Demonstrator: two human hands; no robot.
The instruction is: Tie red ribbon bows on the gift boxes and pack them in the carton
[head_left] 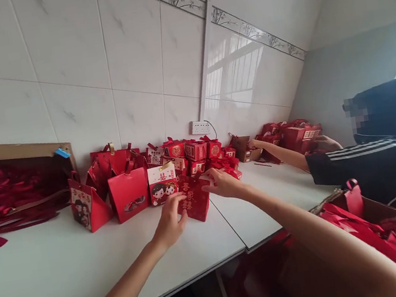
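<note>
A red gift box with gold characters (195, 199) stands on the white table (54, 277) between my hands. My left hand (171, 219) presses its fingers against the box's left side. My right hand (221, 182) grips the box's upper right edge. Just behind it stands a red and white box with a cartoon couple (162, 184), and behind that several more small red boxes (194, 151) crowd against the tiled wall.
A cardboard carton of red ribbons (12, 189) sits at the far left. Another carton of red ribbons (390, 234) stands low at the right. A person in a dark striped top (379, 157) reaches to a red box pile (292, 135) at the right.
</note>
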